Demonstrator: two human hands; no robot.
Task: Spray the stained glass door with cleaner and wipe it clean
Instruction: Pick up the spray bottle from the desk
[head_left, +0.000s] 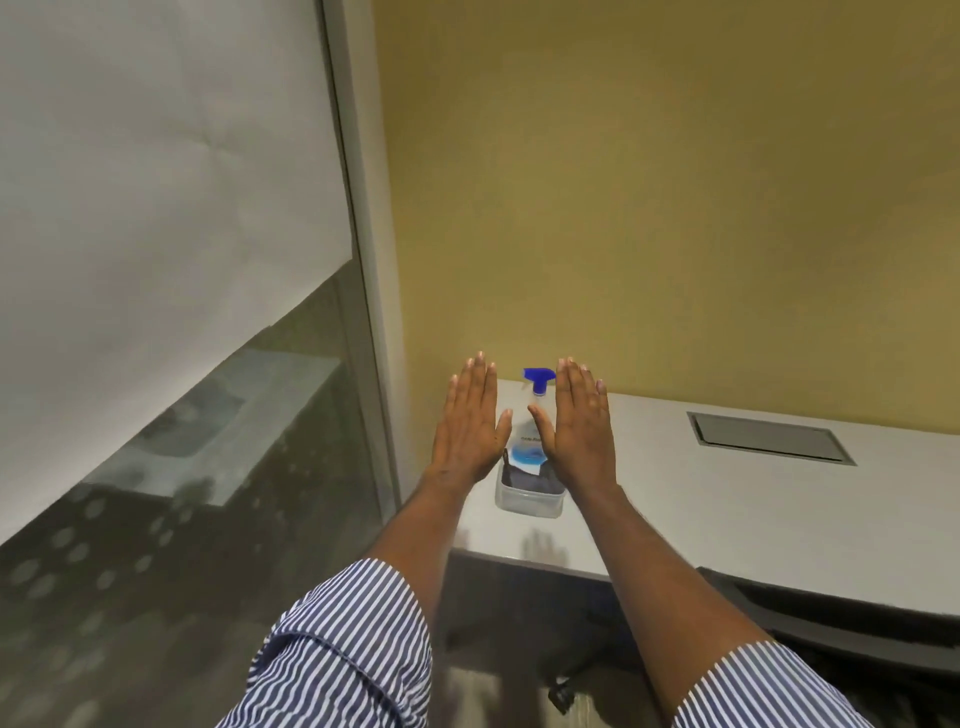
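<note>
Now the spray bottle (531, 415) stands on the white worktop (727, 499) behind a clear container (529, 499), right of the glass door (171, 467). Both hands, left hand (470, 423) and right hand (579, 423), hover flat and empty, flanking the bottle.

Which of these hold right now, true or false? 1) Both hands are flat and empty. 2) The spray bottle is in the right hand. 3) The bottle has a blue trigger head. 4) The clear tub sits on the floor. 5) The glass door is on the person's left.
1) True: the left hand and right hand are held out flat, palms down, holding nothing.
2) False: the spray bottle stands on the white desk, showing between the two hands; neither grips it.
3) True: its trigger head is blue.
4) False: the clear tub sits on the desk near its front edge, just in front of the bottle.
5) True: the glass door is to the left.
</note>
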